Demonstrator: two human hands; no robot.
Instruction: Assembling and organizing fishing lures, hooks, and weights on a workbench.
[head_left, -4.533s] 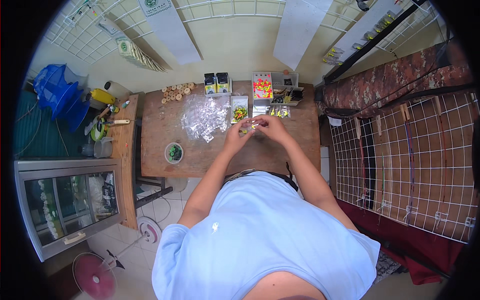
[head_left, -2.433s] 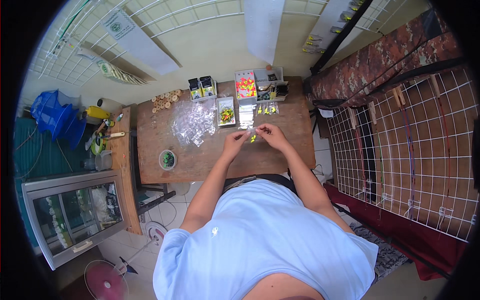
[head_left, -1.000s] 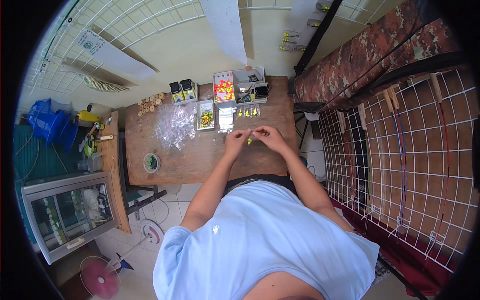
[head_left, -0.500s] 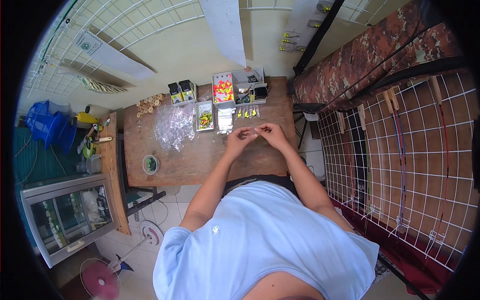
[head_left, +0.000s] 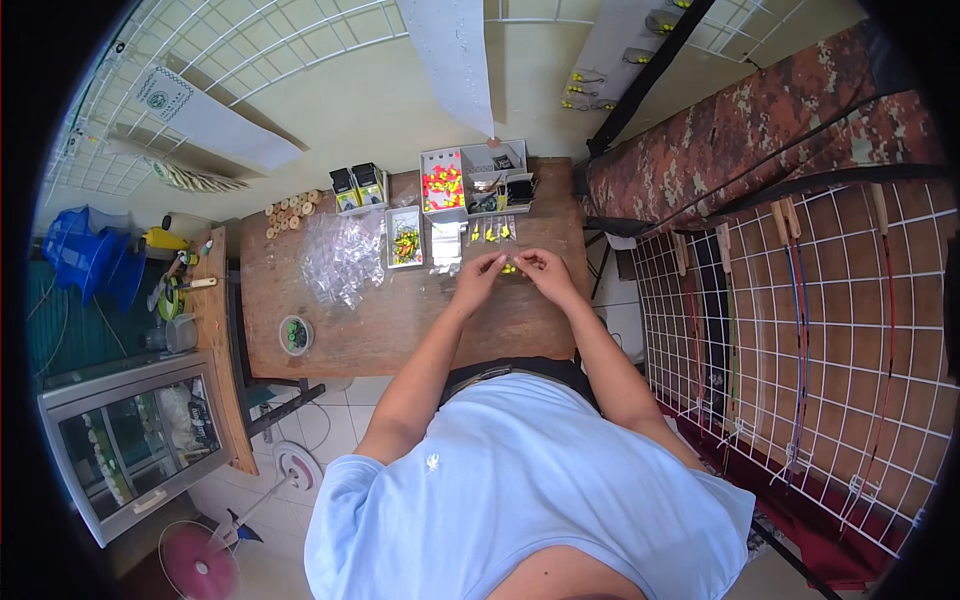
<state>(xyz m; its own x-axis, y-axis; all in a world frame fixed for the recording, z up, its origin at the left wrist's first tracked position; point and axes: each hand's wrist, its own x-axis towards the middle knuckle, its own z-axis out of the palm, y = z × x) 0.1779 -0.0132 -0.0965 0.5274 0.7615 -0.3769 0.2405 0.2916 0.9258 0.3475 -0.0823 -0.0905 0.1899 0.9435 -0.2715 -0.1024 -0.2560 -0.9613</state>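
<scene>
Over the right part of the wooden table, my left hand and my right hand meet with fingertips pinched. Between them is what looks like a small clear bag, with a bright yellow piece showing just below the fingertips; its details are too small to make out. Just beyond my hands lies a row of small clear packets with yellow pieces in them. Left of these is a stack of white-silver packets. A white tray of yellow, green and red small pieces stands further left.
At the back, a partitioned white box holds red and yellow pieces and dark packets. Left lie a heap of clear bags, wooden rings, black-yellow packets and a round tub. A white wire grid stands on the right.
A yellow piece now shows between my fingertips, where only something pale was visible before. My hands have stayed nearly in place; the view has shifted slightly.
</scene>
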